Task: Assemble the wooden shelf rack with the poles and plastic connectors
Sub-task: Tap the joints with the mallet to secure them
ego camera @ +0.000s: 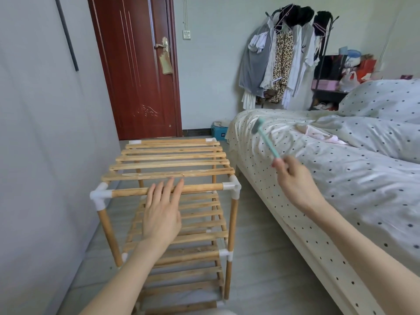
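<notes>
Steadying the rack (172,160), mallet (266,137) raised.
My left hand (161,214) rests flat, fingers straight, on the front pole (200,188); my right hand (295,180) pinches the mallet's handle.

Your rack (172,169) stands in a narrow lane, close against the grey wall (45,133) on its left and near the bed (318,178) on its right, with a strip of bare floor (261,258) between rack and bed frame where an arm can pass. Above the top shelf the air is open apart from your left hand (162,212) lying flat across the front pole (200,188) and your right hand (295,180) raised over the bed edge, pinching a teal mallet (266,137). The far end faces the closed door (141,69), with a blue box (219,131) at the bed's foot
</notes>
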